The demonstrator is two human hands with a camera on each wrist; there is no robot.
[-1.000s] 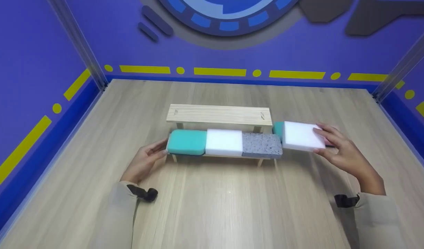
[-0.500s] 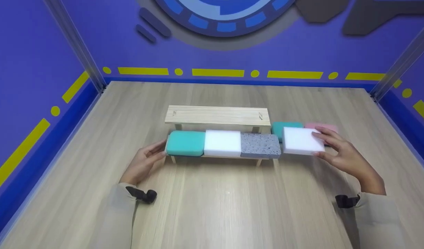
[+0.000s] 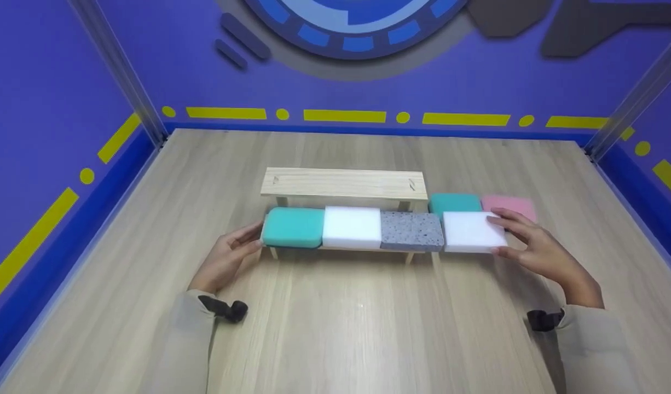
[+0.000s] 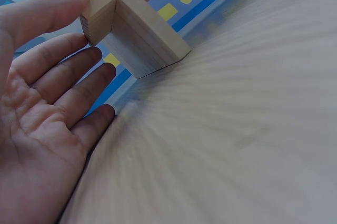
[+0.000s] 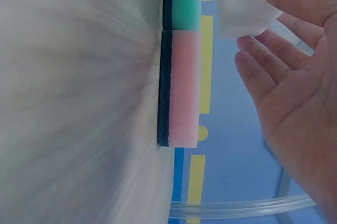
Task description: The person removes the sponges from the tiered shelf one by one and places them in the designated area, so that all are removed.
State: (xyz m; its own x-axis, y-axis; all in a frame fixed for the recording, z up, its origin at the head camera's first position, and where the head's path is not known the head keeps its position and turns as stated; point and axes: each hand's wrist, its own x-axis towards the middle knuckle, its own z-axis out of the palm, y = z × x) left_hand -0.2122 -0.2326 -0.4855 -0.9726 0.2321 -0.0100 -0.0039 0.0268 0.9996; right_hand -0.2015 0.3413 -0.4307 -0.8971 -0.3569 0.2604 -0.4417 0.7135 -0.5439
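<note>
A two-step wooden stand [image 3: 343, 183] bears a row on its front step: a green scouring sponge [image 3: 293, 227], a white sponge [image 3: 352, 226] and a speckled grey block [image 3: 412, 231]. My left hand [image 3: 226, 257] holds the left end of that step, thumb and fingertips at the plank's edges [image 4: 100, 24]. In my right hand [image 3: 538, 246] is a second white sponge [image 3: 472, 232], gripped by its right side between thumb and fingers. It is raised off the table, its left side right at the grey block's right end.
Behind the held sponge, another green sponge [image 3: 455, 203] and a pink sponge [image 3: 510, 205] lie side by side on the table [image 3: 335, 328]; the right wrist view shows dark scouring layers underneath them. Blue printed panels [image 3: 341, 87] wall in the back and sides.
My right hand has brought the white sponge down and slightly left, toward the end of the row, uncovering more of the green and pink sponges. The left hand stays at the stand.
</note>
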